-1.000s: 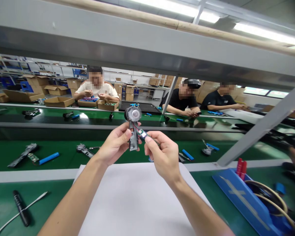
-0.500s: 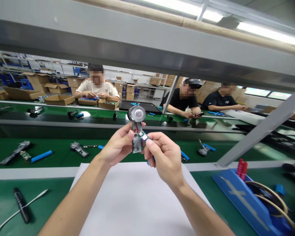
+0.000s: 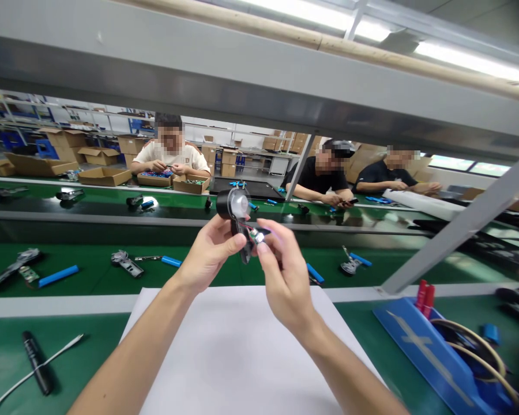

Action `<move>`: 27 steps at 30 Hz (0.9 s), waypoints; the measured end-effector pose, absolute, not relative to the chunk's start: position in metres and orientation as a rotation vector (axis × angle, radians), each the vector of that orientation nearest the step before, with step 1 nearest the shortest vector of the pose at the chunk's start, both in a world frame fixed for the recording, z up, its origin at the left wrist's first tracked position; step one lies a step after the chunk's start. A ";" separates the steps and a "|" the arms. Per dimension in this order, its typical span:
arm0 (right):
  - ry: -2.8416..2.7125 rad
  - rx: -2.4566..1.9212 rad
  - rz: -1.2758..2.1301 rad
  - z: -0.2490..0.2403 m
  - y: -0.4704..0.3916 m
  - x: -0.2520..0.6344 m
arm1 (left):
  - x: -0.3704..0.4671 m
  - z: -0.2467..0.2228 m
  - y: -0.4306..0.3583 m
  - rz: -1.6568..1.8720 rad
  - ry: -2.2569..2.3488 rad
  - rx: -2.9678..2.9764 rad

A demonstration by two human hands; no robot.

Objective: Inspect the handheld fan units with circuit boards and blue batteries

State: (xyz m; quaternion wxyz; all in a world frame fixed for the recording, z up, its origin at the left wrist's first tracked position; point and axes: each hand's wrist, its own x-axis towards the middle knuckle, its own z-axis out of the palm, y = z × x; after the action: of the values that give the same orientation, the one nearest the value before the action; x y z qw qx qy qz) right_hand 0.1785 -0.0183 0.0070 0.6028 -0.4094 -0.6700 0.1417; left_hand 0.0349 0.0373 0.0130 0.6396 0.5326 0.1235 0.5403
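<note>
A dark housing with a round clear lens (image 3: pixel 239 204) is gripped by my left hand (image 3: pixel 211 253), its narrow handle pointing down between my hands. A small green circuit board (image 3: pixel 256 235) is pinched between thumb and fingers of my right hand (image 3: pixel 285 271), just right of the handle. Thin red wires run from the housing to the board. Both hands are above the far edge of a white sheet (image 3: pixel 233 346).
Similar housings (image 3: pixel 127 263) and blue cylinders (image 3: pixel 58 276) lie on the green belt beyond. A black pen (image 3: pixel 37 362) and white cable are at left, a blue bin (image 3: pixel 428 357) at right. A slanted post (image 3: pixel 462 230) stands right; several people sit opposite.
The housing has turned, so its dark side shows more and its handle tilts. My right hand has turned with the board. Parts on the near belt have shifted left; those on the far belt, right.
</note>
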 end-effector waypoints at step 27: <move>-1.714 -0.837 -0.993 -0.009 0.021 0.228 | 0.042 0.015 0.027 1.220 0.580 1.536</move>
State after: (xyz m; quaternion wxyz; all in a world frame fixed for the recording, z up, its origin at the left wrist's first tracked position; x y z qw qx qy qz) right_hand 0.2281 0.0207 -0.0086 0.4755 -0.3424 -0.7013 -0.4061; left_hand 0.0421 0.0270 0.0148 0.5210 0.6409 0.2422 0.5090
